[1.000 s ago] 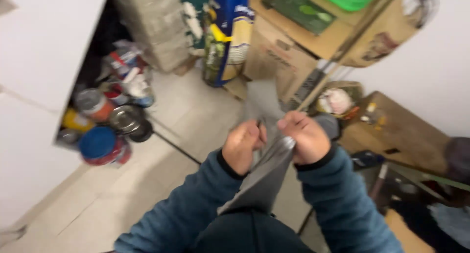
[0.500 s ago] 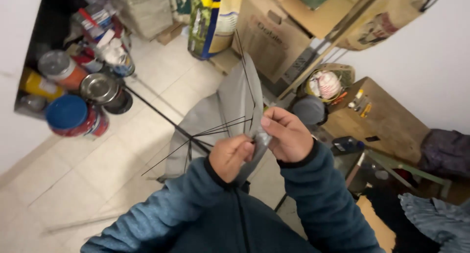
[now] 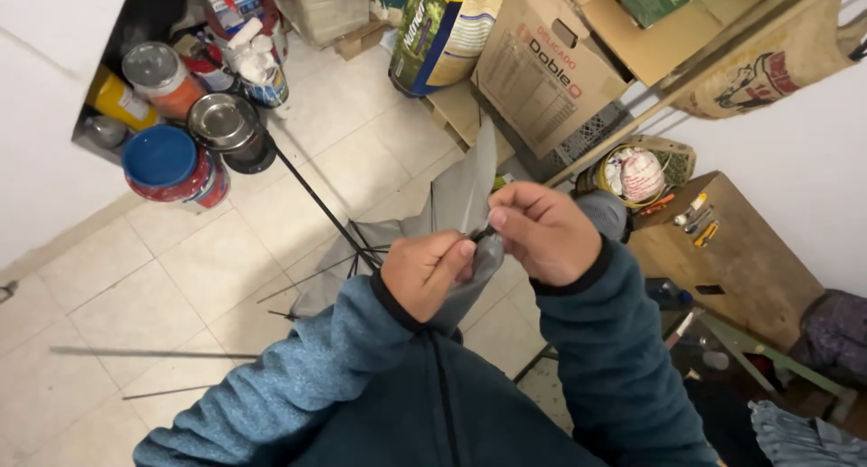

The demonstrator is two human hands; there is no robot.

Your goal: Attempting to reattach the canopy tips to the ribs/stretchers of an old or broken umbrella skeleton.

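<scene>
Thing in hand: a grey umbrella canopy (image 3: 461, 196) with thin black ribs (image 3: 339, 223), held in front of the chest, above the tiled floor (image 3: 181, 277).
Left hand (image 3: 429, 273): grip pressed together, thumb and fingers pinching a fold of the grey fabric near its edge.
Right hand (image 3: 542, 232): grip closed too, fingertips pinching a small dark tip at the same fabric edge, touching the left hand's fingers.
Fabric: judged light, thin and limp; it sags between the ribs, probably slick, so a firm pinch at the hem suits it.
Ribs: judged thin, springy and easily bent; some stick out bare to the left, so hold near a joint rather than mid-span.
Around: paint cans (image 3: 172, 164) far left, cardboard box (image 3: 551, 60) far, wooden tabletop (image 3: 731, 250) right.
</scene>
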